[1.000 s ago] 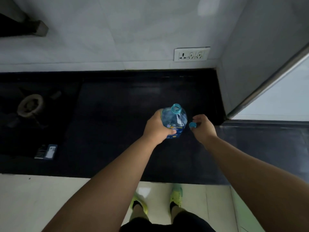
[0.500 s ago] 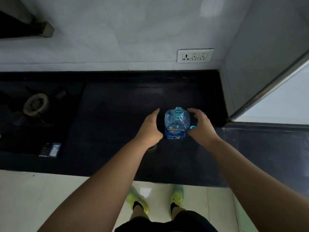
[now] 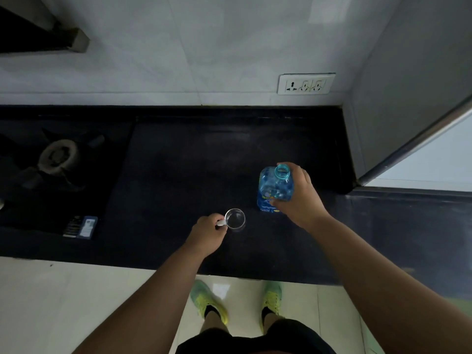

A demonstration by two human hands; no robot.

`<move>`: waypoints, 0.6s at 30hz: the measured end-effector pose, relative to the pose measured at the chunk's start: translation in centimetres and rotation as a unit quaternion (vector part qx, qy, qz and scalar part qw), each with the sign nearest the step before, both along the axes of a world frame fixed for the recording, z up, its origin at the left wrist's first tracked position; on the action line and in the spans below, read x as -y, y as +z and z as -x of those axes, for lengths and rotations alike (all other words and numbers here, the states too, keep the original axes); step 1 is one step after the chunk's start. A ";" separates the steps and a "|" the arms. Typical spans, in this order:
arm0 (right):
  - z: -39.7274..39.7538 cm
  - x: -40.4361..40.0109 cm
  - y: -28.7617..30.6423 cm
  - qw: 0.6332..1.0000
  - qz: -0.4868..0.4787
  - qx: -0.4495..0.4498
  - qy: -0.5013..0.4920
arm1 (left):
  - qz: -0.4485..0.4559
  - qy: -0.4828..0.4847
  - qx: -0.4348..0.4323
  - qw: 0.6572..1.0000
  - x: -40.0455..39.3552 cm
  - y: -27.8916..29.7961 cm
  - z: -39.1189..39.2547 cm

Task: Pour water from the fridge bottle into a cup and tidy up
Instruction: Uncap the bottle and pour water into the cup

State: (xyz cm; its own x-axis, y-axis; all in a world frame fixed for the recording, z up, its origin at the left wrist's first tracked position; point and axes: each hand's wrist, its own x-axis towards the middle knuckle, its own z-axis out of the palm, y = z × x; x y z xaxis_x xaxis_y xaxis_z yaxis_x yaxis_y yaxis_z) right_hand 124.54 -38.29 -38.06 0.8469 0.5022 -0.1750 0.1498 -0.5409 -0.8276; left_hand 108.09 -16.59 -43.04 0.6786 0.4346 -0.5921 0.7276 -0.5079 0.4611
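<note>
A black worktop [image 3: 178, 175] spans the middle of the frame. On it, right of centre, stands an uncapped blue bottle [image 3: 274, 189]; a clear glass cup [image 3: 235, 218] sits just lower left of it. A gas burner [image 3: 58, 155] occupies the left, with a small dark packet [image 3: 81, 227] below it.

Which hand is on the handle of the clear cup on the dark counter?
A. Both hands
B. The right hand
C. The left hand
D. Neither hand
C: the left hand pinches the handle of the cup, while the right hand grips the uncapped blue bottle that stands beside it on the counter.
</note>
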 end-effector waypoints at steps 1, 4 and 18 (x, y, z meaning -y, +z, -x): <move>0.2 0.0 -0.2 1.000 -0.004 -0.007 -0.008 | -0.007 -0.008 0.002 1.000 0.2 -0.1 0.0; 0.7 -0.2 -0.5 1.000 -0.013 -0.012 -0.022 | -0.016 -0.024 0.009 1.000 0.6 -0.4 0.0; 1.3 -0.5 1.4 0.995 -0.010 -0.071 -0.074 | 0.063 0.046 0.120 0.990 2.4 8.7 -1.0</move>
